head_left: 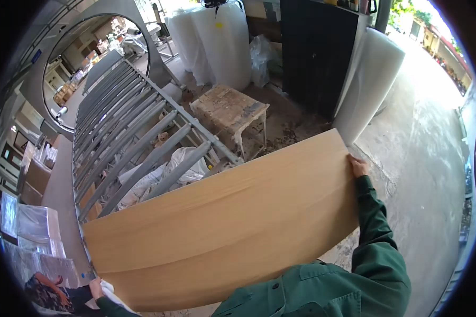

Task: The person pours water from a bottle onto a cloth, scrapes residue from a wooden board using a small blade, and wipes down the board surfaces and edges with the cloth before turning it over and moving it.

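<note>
A wide, light-brown wooden panel [222, 222] spans the view in front of my body. My right hand [359, 166] grips its right edge near the far corner. At the lower left, my left hand [96, 288] is closed at the panel's left edge, beside a white cloth [113, 296]. The panel's far left part meets the near end of a grey roller conveyor [143, 124]. What lies under the panel is hidden.
A worn small table [230, 108] stands beyond the panel. Bubble-wrap rolls [225, 47] stand behind it, another roll [373, 79] beside a black cabinet [318, 53]. A large ring frame [95, 10] surrounds the conveyor. Another person's arm [50, 285] shows at lower left.
</note>
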Available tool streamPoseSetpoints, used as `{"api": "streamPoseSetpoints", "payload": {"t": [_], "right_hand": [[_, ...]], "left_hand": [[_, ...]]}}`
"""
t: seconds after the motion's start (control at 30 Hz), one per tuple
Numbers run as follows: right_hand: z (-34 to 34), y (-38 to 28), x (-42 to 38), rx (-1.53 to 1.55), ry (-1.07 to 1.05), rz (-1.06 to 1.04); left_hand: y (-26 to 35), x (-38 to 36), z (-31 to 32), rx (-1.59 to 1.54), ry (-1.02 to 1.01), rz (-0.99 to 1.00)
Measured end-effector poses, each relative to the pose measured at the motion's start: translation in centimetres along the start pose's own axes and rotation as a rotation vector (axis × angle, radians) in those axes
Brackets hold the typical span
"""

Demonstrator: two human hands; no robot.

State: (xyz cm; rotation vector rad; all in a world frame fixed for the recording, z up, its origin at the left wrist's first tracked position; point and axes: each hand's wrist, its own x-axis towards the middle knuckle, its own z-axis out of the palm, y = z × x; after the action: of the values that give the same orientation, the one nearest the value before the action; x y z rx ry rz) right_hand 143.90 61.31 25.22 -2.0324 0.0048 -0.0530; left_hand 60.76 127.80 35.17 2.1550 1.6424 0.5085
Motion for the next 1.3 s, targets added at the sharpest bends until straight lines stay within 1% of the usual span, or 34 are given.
{"api": "streamPoseSetpoints", "payload": {"t": [0.03,0.1,0.13,0.2,0.23,0.27,0.33,0.37,0.43,0.47,0.5,0.53,0.57,0.6,0.67,0.73,0.8,0.87,0.97,1.0,1.07,1.1,1.13,1.2,1.27,1.3], "right_hand": [[-1.6,1.7,1.7,-0.037,-0.039,0.054],[-5.6,5.1,6.7,-0.147,-0.122,0.141],[-6.4,6.3,8.6,-0.190,-0.080,0.116],[-7.3,7.9,11.4,-0.256,0.008,0.058],[-7.2,8.7,12.7,-0.154,0.037,-0.022],[-7.4,9.5,14.5,-0.172,0.014,0.014],[-7.4,10.7,18.7,-0.210,-0.034,0.086],[-7.3,9.2,20.0,-0.177,-0.042,0.132],[-6.6,8.9,24.9,-0.049,-0.026,0.022],[-6.2,9.0,27.6,0.025,-0.016,-0.034],[-6.3,10.2,31.0,0.058,-0.043,-0.020],[-5.8,10.4,35.0,0.097,-0.062,-0.018],[-5.5,8.6,37.7,0.145,-0.056,-0.037],[-5.6,7.3,40.0,0.103,-0.034,-0.056],[-4.6,4.1,45.8,0.033,0.010,-0.112],[-3.0,1.6,50.0,0.071,-0.055,-0.122],[-0.8,0.3,53.8,0.067,-0.107,-0.111],[2.6,-0.6,58.3,0.022,-0.149,-0.098],[9.1,-3.0,64.8,0.065,-0.264,-0.150],[11.4,-3.8,67.4,0.085,-0.317,-0.171],[17.1,-5.1,72.9,0.132,-0.414,-0.206],[20.0,-5.6,75.5,0.116,-0.432,-0.253],[22.9,-7.0,78.4,0.106,-0.449,-0.305],[27.5,-11.2,81.6,0.016,-0.538,-0.422],[33.2,-14.0,84.8,0.020,-0.715,-0.340],[36.2,-15.4,85.5,0.019,-0.741,-0.377]], "left_hand": [[5.0,-2.6,1.6,-0.062,0.125,0.016],[12.4,-4.8,3.3,0.057,0.098,0.003],[13.2,-4.2,2.4,0.236,-0.051,-0.022],[15.8,-4.5,2.8,0.273,-0.046,-0.009],[15.6,-4.1,3.0,0.176,0.000,-0.035],[16.1,-3.9,3.5,0.081,0.049,-0.059],[21.5,-4.8,4.5,-0.037,0.005,-0.092],[24.5,-5.2,5.3,-0.099,-0.014,-0.110],[31.0,-5.8,8.3,-0.178,-0.019,-0.143],[32.9,-5.8,9.6,-0.221,-0.015,-0.151],[27.4,-2.8,11.5,-0.249,0.038,-0.058],[29.4,-1.7,13.2,-0.271,0.102,-0.061],[32.2,-1.5,15.4,-0.289,0.148,-0.077],[34.2,-1.8,17.4,-0.300,0.177,-0.109],[35.6,-0.8,20.0,-0.341,0.134,-0.156],[39.6,-1.2,20.9,-0.407,0.120,-0.223],[45.3,-2.4,21.7,-0.395,0.180,-0.214],[45.1,-2.4,22.6,-0.430,0.159,-0.348],[45.3,-4.5,25.0,-0.361,0.215,-0.357],[47.6,-6.4,26.2,-0.373,0.230,-0.384],[54.7,-9.7,28.3,-0.396,0.260,-0.423],[57.2,-11.1,29.6,-0.401,0.279,-0.448],[58.7,-13.0,30.7,-0.400,0.296,-0.487],[62.1,-17.2,32.9,-0.410,0.328,-0.575],[65.7,-21.3,34.9,-0.414,0.372,-0.673],[67.9,-23.5,36.2,-0.424,0.395,-0.728]]}}
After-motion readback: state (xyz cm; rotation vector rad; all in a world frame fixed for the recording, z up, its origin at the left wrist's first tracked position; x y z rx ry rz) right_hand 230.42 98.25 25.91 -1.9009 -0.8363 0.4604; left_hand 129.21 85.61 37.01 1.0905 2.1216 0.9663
